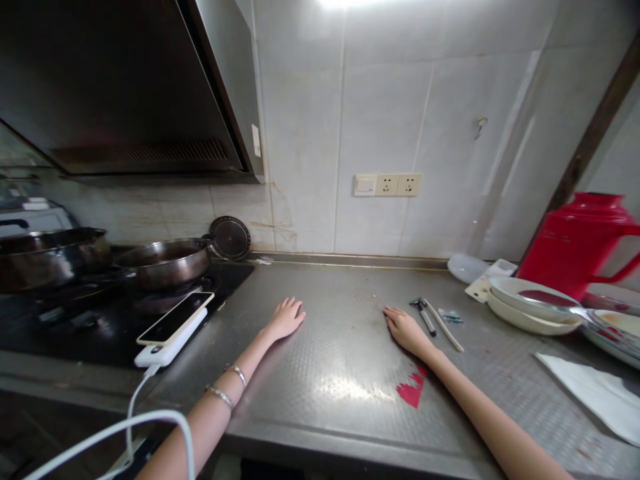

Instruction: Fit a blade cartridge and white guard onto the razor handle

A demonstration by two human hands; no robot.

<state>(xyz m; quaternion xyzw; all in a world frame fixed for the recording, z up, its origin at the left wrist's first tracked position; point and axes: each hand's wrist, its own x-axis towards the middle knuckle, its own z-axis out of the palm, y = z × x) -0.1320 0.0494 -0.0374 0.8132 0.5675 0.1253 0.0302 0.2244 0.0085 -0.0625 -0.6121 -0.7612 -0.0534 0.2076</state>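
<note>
White cable [155, 415] feeds the power bank [184, 333] under a phone [176, 319], likely for charging; left hand [285, 319] and right hand [406, 331] lie palm-down on the desk [335, 340], both grips released.

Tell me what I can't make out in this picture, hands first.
All in the head view:
Surface beneath the left hand and right hand: covered by the hands themselves.
Small teal pieces: too small and blurred to identify.
Red thermos: base hidden by the stacked bowls; handle cut off by the right edge.
Leftmost pot: cut off by the left edge.
</note>
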